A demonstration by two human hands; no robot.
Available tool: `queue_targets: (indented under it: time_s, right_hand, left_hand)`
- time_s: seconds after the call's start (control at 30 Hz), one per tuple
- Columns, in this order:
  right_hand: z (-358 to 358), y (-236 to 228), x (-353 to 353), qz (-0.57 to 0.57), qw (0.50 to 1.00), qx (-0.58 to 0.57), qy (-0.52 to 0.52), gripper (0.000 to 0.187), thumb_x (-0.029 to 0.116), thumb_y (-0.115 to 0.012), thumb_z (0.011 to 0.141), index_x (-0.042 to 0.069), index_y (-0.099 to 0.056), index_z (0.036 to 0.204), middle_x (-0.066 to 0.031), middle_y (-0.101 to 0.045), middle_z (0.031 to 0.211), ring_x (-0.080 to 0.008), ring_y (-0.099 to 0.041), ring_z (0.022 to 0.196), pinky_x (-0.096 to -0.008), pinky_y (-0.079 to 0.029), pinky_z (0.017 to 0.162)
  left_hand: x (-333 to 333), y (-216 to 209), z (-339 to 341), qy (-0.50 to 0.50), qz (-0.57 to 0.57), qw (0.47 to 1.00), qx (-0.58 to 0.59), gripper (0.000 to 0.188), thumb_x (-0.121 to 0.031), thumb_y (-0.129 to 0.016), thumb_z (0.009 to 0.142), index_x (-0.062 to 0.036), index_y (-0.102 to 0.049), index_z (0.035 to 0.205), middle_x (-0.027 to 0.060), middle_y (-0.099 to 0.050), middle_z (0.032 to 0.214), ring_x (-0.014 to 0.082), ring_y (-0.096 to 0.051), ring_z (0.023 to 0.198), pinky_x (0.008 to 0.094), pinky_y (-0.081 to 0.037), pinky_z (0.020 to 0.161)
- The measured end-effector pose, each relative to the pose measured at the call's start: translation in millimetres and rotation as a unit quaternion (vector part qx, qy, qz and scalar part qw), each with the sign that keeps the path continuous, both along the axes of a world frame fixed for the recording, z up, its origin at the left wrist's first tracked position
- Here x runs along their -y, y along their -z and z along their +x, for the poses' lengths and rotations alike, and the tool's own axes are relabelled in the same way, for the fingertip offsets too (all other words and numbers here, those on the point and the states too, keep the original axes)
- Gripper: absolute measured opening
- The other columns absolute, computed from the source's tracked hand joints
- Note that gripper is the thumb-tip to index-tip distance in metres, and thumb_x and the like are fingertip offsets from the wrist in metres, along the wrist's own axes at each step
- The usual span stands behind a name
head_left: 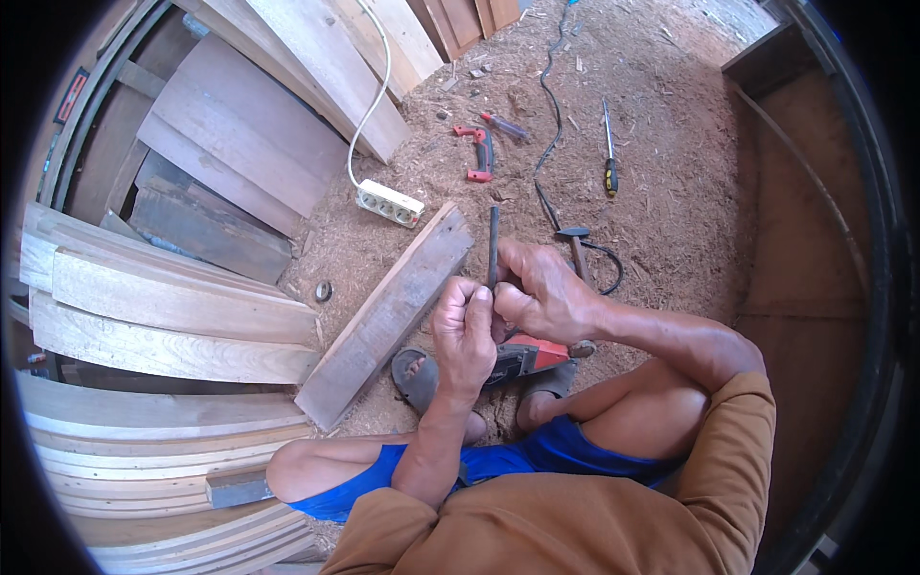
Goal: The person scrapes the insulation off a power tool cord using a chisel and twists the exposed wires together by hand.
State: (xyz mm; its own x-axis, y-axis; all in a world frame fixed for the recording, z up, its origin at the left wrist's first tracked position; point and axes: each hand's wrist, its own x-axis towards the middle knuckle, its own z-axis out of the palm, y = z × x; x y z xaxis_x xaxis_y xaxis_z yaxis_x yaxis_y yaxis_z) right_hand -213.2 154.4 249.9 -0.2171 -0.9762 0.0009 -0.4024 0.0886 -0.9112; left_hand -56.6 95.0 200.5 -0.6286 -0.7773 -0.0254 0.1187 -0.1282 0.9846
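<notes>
My left hand (463, 331) and my right hand (540, 292) are closed together around the lower end of a thin dark metal rod (494, 244) that stands upright between them. Under my hands a red power tool (525, 356) lies on the sawdust, partly hidden by my fingers and my sandalled foot (414, 376). I am squatting, with my knees in blue shorts at the bottom of the view.
A long wooden plank (388, 311) lies just left of my hands. Stacked planks (163, 316) fill the left side. A white power strip (389, 202), a red-handled tool (478, 153), a screwdriver (609, 149), a hammer (575, 241) and a black cable (548, 105) lie on the sawdust floor.
</notes>
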Motion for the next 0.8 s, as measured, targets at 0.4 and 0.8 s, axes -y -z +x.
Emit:
queue_targets:
  time_s: [0.4, 0.8]
  right_hand:
    - [-17, -2, -4, 0.053, 0.964, 0.251, -0.077, 0.016, 0.005, -0.054, 0.097, -0.005, -0.061, 0.108, -0.0059, -0.068, 0.091, -0.0127, -0.065, 0.08, -0.0304, -0.053, 0.072]
    - [-24, 13, -8, 0.068, 0.87, 0.487, -0.042, 0.018, 0.014, -0.069, 0.099, 0.002, -0.068, 0.112, -0.004, -0.072, 0.093, -0.0083, -0.067, 0.079, -0.0237, -0.056, 0.072]
  left_hand:
    - [10, -10, 9, 0.105, 0.301, 0.942, -0.108, 0.013, -0.019, -0.055, 0.107, -0.0091, -0.057, 0.098, -0.001, -0.056, 0.071, 0.0053, -0.048, 0.055, 0.0199, -0.04, 0.05]
    - [17, -11, 28, 0.152, 0.183, 0.968, -0.085, 0.014, -0.016, -0.063, 0.103, -0.0041, -0.063, 0.111, 0.0014, -0.066, 0.092, 0.0057, -0.058, 0.08, 0.0212, -0.048, 0.072]
